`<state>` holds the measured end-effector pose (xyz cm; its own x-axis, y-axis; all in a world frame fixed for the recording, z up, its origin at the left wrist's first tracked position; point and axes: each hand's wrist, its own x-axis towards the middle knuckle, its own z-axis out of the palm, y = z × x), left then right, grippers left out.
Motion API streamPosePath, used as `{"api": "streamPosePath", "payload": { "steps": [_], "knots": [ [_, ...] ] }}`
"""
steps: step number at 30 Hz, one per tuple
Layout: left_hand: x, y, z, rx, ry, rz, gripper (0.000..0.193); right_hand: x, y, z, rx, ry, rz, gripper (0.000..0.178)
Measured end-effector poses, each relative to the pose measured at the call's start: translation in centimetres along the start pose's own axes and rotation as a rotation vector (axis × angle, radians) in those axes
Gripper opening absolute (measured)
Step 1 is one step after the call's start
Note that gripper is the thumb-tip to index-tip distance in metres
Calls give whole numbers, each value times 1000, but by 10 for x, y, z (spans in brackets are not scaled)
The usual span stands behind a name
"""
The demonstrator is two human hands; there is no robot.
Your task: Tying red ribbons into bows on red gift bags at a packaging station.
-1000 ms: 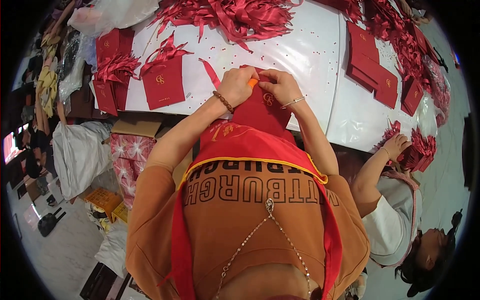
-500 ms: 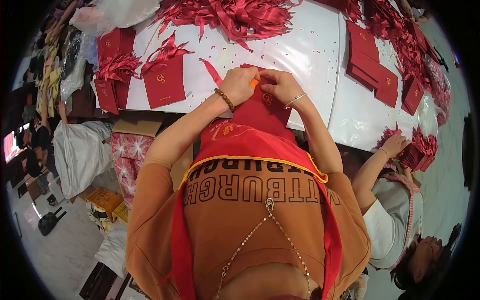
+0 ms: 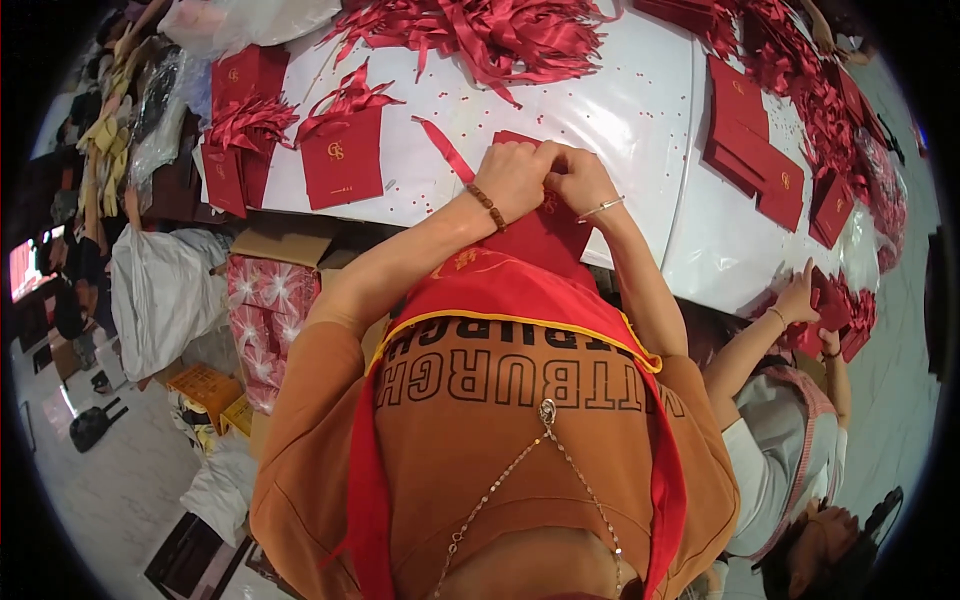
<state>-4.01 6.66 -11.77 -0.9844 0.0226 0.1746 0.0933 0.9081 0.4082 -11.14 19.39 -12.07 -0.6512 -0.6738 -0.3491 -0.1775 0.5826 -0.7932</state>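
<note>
My left hand (image 3: 513, 182) is closed in a fist at the upper part of a flat red gift bag (image 3: 548, 238), which has a gold emblem and lies at the table's near edge. Against it, my right hand (image 3: 582, 182) makes a pinch, the two hands touching at the fingers. Whatever they grip is hidden behind the knuckles. A loose red ribbon (image 3: 443, 148) runs across the table from beside my left hand. Further left lies another red bag (image 3: 342, 160) with ribbon handles on top.
A heap of red ribbons (image 3: 490, 40) spreads over the far side of the white table (image 3: 640, 150), with small red dots scattered about. Stacked red bags (image 3: 745, 130) lie at the right. A co-worker's hand (image 3: 797, 297) handles red bags there. Wrapped pink packages (image 3: 262, 320) stand below left.
My hands have come together. The orange piece seen at my left fingers is now out of sight. The co-worker's hand has shifted and a second hand shows.
</note>
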Motion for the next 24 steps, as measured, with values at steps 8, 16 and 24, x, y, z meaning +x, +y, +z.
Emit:
{"api": "streamPosePath", "payload": {
  "steps": [8,16,24],
  "knots": [
    [12,-28,-25,-75,-161,-92,21,-2,11,10,106,119,-167,29],
    [52,-66,-34,-339,-785,-53,24,-14,-23,9,-376,265,-416,25],
    [62,-75,-5,-607,-911,-97,24,-13,-19,8,-170,303,-409,21]
  ]
}}
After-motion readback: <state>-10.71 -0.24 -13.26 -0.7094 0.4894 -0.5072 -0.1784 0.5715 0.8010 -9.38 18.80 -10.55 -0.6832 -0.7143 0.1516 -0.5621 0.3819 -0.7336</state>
